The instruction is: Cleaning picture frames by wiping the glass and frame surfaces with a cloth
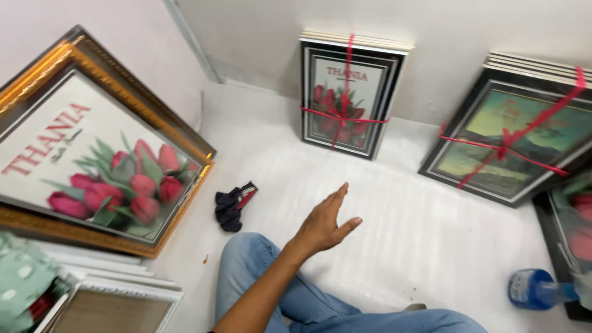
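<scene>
The left hand (324,225) reaches, fingers apart and holding nothing, toward the tied frame bundle (346,98); it should grip the frame edges, not the ribbon (343,115).

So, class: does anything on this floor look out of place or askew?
A crumpled dark cloth with red trim lies loose on the bare white floor, apart from the framed pictures along the walls. The gold-framed tulip picture also leans tilted.
</scene>
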